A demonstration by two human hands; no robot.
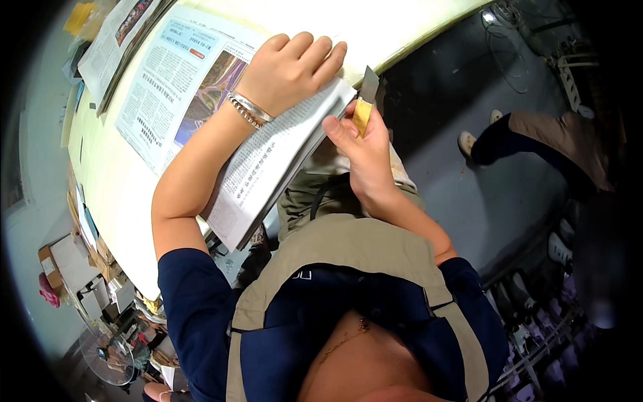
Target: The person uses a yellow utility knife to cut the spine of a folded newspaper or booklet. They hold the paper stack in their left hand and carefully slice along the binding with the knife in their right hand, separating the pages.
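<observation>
Yellow-handled blade [364,108]: upper centre of my feed, metal end up, just right of the paper stack's corner.
Right hand [368,151]: closed around that handle, thumb beside the stack's edge.
Left hand [289,70]: back up on the papers, fingers curled; I can't tell if it pinches anything.
Newspaper stack [258,177]: frame centre, overhanging the near edge of the pale table [100,194].
Blocking my view: left forearm [201,161] covers part of the spread sheet [164,87]; khaki apron [348,241] fills lower centre.
Upper left: second paper pile [110,50], yellow object [84,20].
Lower left: caged fan [107,355].
Right: another person's leg [536,137]; shoes [559,249] lower down.
</observation>
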